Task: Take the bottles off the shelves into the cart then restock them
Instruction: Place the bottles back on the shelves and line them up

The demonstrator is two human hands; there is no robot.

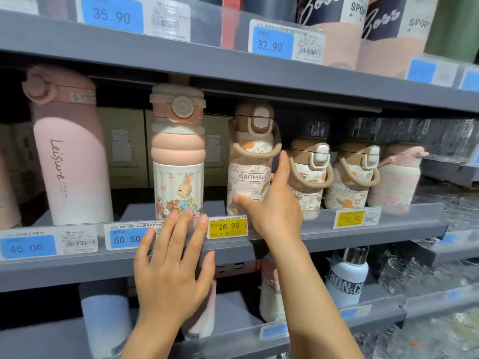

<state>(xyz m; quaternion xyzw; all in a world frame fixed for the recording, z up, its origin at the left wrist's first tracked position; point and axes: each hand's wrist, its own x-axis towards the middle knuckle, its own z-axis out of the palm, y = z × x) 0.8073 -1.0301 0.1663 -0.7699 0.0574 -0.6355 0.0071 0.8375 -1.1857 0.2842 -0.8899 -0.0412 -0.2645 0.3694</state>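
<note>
Middle shelf (233, 257), grey, with a clear front lip carrying price tags. My right hand (269, 206) is at the tall leaf-print bottle (250, 161) marked "XIAOMAI CUP": thumb lies across its lower front, index finger runs up its right side, fingers spread wide and mostly straight. Touching the bottle, not wrapped around it. The bottle stands upright on the shelf, just behind the yellow tag (227, 227) reading 28.90.

My left hand (171, 268) hovers in front of the shelf edge, fingers straight and fanned, holding nothing. Fingertips reach the lip just below the rabbit bottle (178, 156); whether they actually touch the lip, I cannot tell. That bottle stands upright, pink ribbed upper part, cream lower part with a rabbit picture, just left of the leaf-print one.

Further left on the same shelf: tall pink bottle (70, 151) lettered "Leisure", upright. To the right of my right hand: two shorter leaf-print bottles (309, 174) (352, 177) with loop handles, then a pale pink speckled bottle (396, 177). Beige boxes (124, 149) stand behind the front row.

Blue tags on the lip read 45.00 (28, 247) and 50.50 (127, 238); a second yellow tag (351, 218) reads 26.90.

Lower shelf: a white bottle (346, 278) with a metal cap, upright.
</note>
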